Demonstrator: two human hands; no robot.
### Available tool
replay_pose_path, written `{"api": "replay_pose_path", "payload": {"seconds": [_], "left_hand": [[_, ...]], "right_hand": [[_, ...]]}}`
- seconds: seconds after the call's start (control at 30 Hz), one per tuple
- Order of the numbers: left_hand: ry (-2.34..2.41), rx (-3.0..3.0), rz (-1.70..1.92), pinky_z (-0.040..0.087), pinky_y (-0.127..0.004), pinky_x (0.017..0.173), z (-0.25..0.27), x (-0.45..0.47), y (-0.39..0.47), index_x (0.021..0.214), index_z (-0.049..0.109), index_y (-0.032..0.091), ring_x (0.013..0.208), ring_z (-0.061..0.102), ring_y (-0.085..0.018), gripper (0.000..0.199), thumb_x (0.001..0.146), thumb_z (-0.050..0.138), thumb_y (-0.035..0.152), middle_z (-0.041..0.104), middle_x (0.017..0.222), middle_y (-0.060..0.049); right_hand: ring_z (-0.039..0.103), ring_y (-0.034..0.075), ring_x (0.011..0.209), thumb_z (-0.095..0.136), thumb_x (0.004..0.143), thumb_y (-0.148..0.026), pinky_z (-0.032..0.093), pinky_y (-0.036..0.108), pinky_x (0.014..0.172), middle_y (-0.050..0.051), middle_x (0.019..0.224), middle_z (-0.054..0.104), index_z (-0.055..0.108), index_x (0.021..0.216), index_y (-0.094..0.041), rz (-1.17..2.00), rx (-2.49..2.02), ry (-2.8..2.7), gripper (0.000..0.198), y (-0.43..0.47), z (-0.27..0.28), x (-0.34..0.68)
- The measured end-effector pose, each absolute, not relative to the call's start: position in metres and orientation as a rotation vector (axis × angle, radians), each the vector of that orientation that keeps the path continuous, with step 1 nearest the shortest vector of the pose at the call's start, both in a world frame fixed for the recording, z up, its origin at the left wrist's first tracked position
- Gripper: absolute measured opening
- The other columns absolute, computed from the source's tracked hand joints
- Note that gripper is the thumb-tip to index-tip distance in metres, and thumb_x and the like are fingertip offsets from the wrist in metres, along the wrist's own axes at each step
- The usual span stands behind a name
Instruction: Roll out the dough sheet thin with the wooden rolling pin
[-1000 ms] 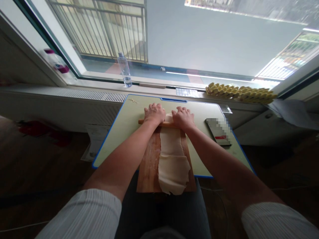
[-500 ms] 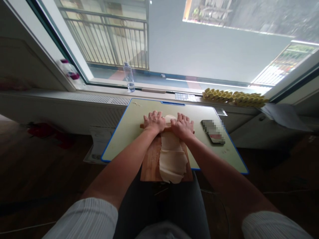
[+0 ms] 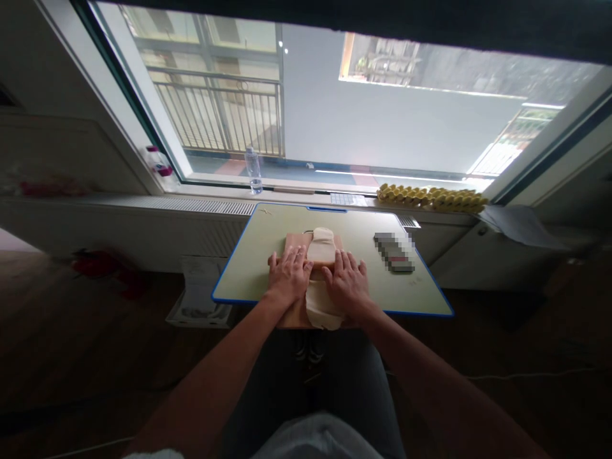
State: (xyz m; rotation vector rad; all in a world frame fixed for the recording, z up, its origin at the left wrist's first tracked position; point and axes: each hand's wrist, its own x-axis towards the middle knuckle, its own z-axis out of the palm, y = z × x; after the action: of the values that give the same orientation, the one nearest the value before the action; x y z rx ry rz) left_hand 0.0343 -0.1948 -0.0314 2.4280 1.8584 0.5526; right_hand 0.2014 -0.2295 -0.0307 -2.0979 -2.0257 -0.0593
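Note:
A long sheet of pale dough (image 3: 322,245) lies lengthwise on a wooden board (image 3: 295,240). Its near end reaches the board's front edge. Across the dough runs a wooden rolling pin (image 3: 319,264), mostly covered by my hands. My left hand (image 3: 289,273) rests palm down on the pin's left part, fingers stretched forward. On the right part lies my right hand (image 3: 348,279), also flat with its fingers extended. Between the two thumbs, the middle of the pin and some dough show.
The board sits on a pale green table (image 3: 248,255) with a blue rim. A pixelated dark flat object (image 3: 394,252) lies at its right. On the windowsill stand a clear bottle (image 3: 253,171) and yellow egg trays (image 3: 430,197). An open box (image 3: 198,312) is below left.
Both hands and the rolling pin have come back toward me along the dough, uncovering its far part. The camera view has tilted upward.

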Motion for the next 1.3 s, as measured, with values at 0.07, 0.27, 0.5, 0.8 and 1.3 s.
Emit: {"api": "replay_pose_path", "payload": {"seconds": [0.07, 0.27, 0.5, 0.8, 1.3], "left_hand": [[1.854, 2.449, 0.563, 0.020, -0.057, 0.132, -0.032, 0.030, -0.208, 0.162, 0.048, 0.026, 0.157, 0.041, -0.027, 0.062, 0.109, 0.027, 0.048, 0.051, 0.165, -0.009], [1.844, 2.433, 0.530, 0.018, -0.058, 0.133, -0.030, 0.033, -0.196, 0.161, 0.050, 0.026, 0.157, 0.040, -0.026, 0.060, 0.109, 0.027, 0.048, 0.050, 0.166, -0.009], [1.894, 2.392, 0.476, 0.019, -0.061, 0.131, -0.030, 0.049, -0.139, 0.157, 0.055, 0.029, 0.158, 0.037, -0.030, 0.060, 0.108, 0.026, 0.049, 0.048, 0.168, -0.006], [1.884, 2.284, 0.261, 0.021, -0.066, 0.128, -0.021, 0.061, -0.070, 0.162, 0.046, 0.031, 0.158, 0.035, -0.033, 0.066, 0.102, 0.029, 0.053, 0.039, 0.173, -0.008], [1.771, 2.431, 0.362, 0.022, -0.064, 0.129, -0.024, 0.044, -0.142, 0.163, 0.046, 0.029, 0.159, 0.036, -0.033, 0.063, 0.107, 0.026, 0.050, 0.045, 0.170, -0.007]], "right_hand": [[0.029, 0.033, 0.160, 0.028, 0.112, -0.052, 0.017, 0.056, 0.129, 0.019, 0.172, 0.035, 0.036, 0.167, -0.008, -0.068, -2.082, -2.051, 0.071, -0.242, -0.035, 0.202], [0.028, 0.032, 0.161, 0.029, 0.112, -0.052, 0.015, 0.056, 0.130, 0.018, 0.172, 0.036, 0.036, 0.167, -0.007, -0.048, -2.087, -2.064, 0.071, -0.232, -0.035, 0.206], [0.039, 0.031, 0.153, 0.026, 0.112, -0.052, 0.024, 0.052, 0.127, 0.016, 0.168, 0.045, 0.045, 0.162, -0.013, -0.065, -2.082, -2.058, 0.067, -0.178, -0.023, 0.214], [0.031, 0.034, 0.159, 0.029, 0.108, -0.061, 0.025, 0.057, 0.128, 0.015, 0.175, 0.031, 0.029, 0.170, -0.012, 0.179, -2.204, -1.992, 0.079, -0.109, -0.017, 0.226], [0.033, 0.030, 0.158, 0.023, 0.112, -0.053, 0.022, 0.053, 0.129, 0.012, 0.173, 0.035, 0.038, 0.167, -0.014, 0.016, -2.147, -2.103, 0.069, -0.183, -0.021, 0.215]]}}
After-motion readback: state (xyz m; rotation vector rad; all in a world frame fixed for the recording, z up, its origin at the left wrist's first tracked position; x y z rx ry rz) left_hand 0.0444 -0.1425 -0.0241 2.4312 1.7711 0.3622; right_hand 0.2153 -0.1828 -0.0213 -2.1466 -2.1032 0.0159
